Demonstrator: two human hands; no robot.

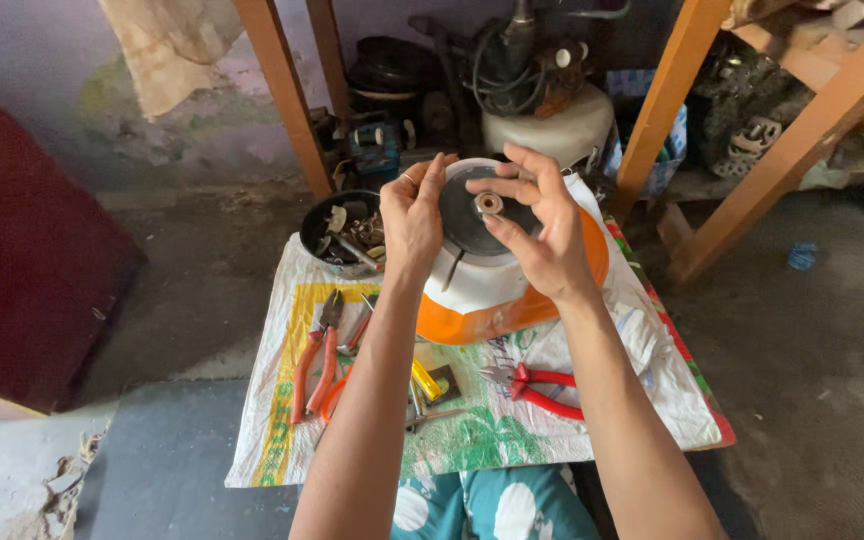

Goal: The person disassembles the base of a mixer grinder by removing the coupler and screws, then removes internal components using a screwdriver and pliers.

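A white and orange appliance body (512, 300) is held up over a printed sack mat (472, 430). Its top carries a dark round plate (472, 225) with a small metal coupling (489, 204) at the centre. My left hand (414, 215) grips the plate's left edge. My right hand (542, 225) holds the right side, with its thumb and fingers around the coupling.
On the mat lie orange-handled pliers (314, 360), red-handled pliers (537, 388) and a yellow-handled tool (427, 382). A dark bowl (342, 235) of metal parts stands at the mat's back left. Wooden legs (282, 90) and cluttered machine parts (522, 70) stand behind.
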